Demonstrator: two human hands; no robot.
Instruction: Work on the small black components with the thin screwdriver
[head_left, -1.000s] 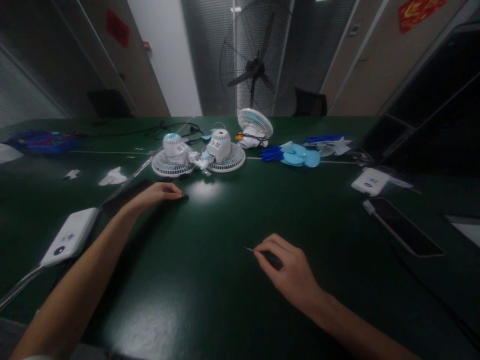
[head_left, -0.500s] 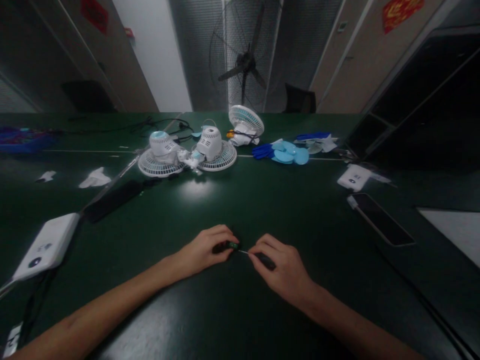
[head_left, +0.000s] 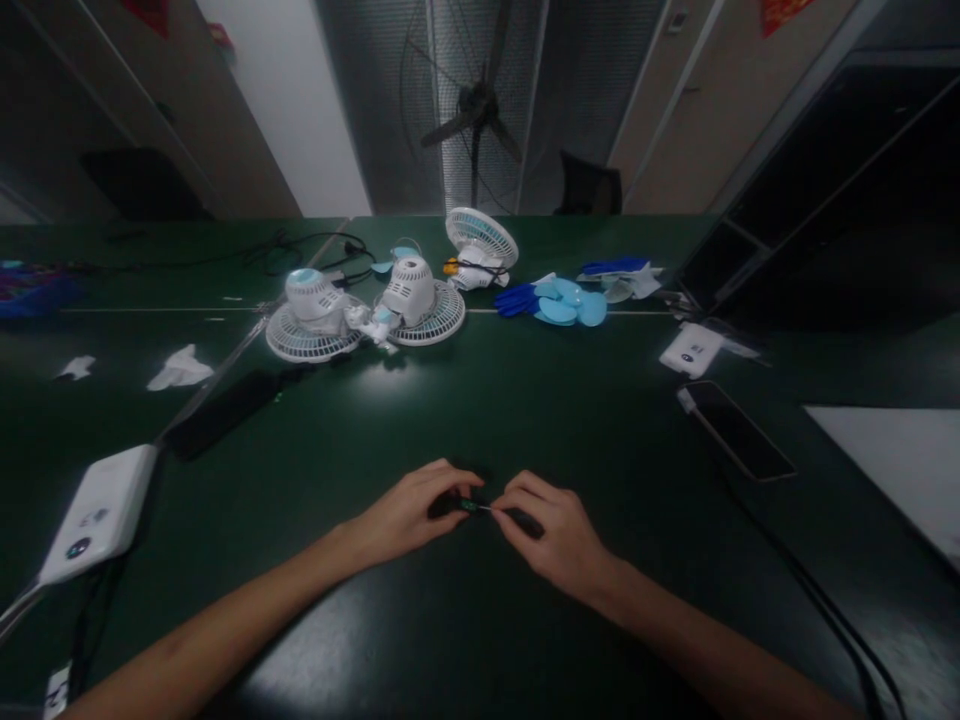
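Observation:
Low over the middle of the green table, my left hand (head_left: pixel 416 512) pinches a small dark piece with a green end (head_left: pixel 468 505); its kind is too small and dim to make out. Facing it, my right hand (head_left: pixel 556 532) grips a screwdriver (head_left: pixel 527 522) by its dark handle. The thin metal shaft points left and its tip meets the green end, or comes very close to it. My fingers cover part of both things.
Two white fan heads (head_left: pixel 311 318) lie face down at the back, with another fan (head_left: pixel 480 250) behind. Light-blue fan blades (head_left: pixel 566 303) and blue gloves are right of them. A phone (head_left: pixel 739 428) lies right, a white power bank (head_left: pixel 101 510) left, with cables on both sides.
My hands have come closer together. The screwdriver tip, earlier slightly apart from the green-ended piece, now reaches it. The view has shifted a little.

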